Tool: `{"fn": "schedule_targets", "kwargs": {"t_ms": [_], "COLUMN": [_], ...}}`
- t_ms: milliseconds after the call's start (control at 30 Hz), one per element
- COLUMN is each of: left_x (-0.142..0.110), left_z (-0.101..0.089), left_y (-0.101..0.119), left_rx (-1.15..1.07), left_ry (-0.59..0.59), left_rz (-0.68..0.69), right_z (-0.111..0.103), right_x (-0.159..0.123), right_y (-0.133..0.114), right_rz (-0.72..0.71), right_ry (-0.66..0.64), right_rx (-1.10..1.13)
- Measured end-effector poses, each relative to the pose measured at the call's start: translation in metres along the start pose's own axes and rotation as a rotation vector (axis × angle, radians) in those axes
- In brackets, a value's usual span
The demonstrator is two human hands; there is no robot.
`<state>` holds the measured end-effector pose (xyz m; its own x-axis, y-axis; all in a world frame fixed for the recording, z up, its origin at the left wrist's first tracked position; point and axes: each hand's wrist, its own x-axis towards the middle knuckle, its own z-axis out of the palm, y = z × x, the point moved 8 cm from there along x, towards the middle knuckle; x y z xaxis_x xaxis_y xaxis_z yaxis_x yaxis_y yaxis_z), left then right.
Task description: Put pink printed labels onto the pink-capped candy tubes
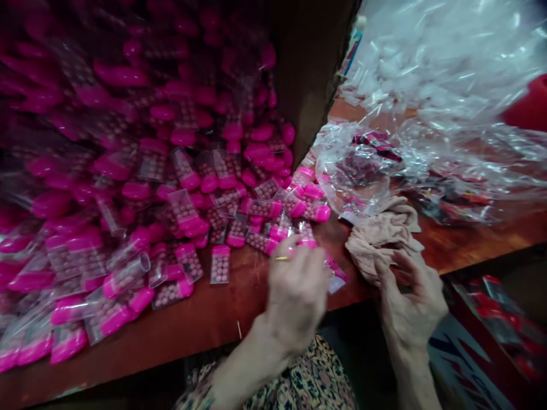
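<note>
Dozens of small transparent packets with pink caps, each holding rows of pale pink beads, lie heaped on the reddish wooden table (273, 302). One lone packet (220, 265) lies flat near the front of the heap. My left hand (294, 293), blurred and wearing a gold ring, has its fingers bunched at the heap's edge among the packets, and a packet (335, 276) pokes out beside it. I cannot tell whether it grips anything. My right hand (410, 302) is beside a crumpled beige cloth (380, 239), its fingers apart and touching the cloth's edge.
A brown cardboard panel (307, 68) rises behind the heap. To the right are a transparent plastic bag with dark red contents (363, 165) and a mass of white-flecked plastic (436, 57). Below the table's edge, a box (482, 324) holds red items.
</note>
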<state>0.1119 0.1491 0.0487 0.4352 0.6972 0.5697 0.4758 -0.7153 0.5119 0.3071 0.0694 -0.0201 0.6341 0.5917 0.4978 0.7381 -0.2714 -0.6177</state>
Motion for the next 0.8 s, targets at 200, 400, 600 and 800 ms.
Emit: {"fn": "schedule_targets", "kwargs": {"t_ms": [200,400,600,800], "left_x": [-0.055,-0.081,-0.076,-0.075], "left_z": [-0.07,-0.052,-0.051,-0.05], "left_y": [-0.068,-0.084,-0.09,-0.081], "left_rx": [0.26,0.311,0.238,-0.221], "left_ry": [0.154,0.105,0.113,0.216], "left_rz": [-0.243,-0.273,-0.339,-0.561], "right_z": [0.01,0.034,0.034,0.023], "right_x": [-0.029,-0.04,-0.041,-0.041], "right_y": [-0.06,-0.063,-0.063,-0.07], "right_rz": [-0.332,-0.31,-0.298,-0.285], "right_ry": [-0.152,-0.27,-0.262,-0.168], "right_rx": [-0.014,0.045,0.057,0.066]}}
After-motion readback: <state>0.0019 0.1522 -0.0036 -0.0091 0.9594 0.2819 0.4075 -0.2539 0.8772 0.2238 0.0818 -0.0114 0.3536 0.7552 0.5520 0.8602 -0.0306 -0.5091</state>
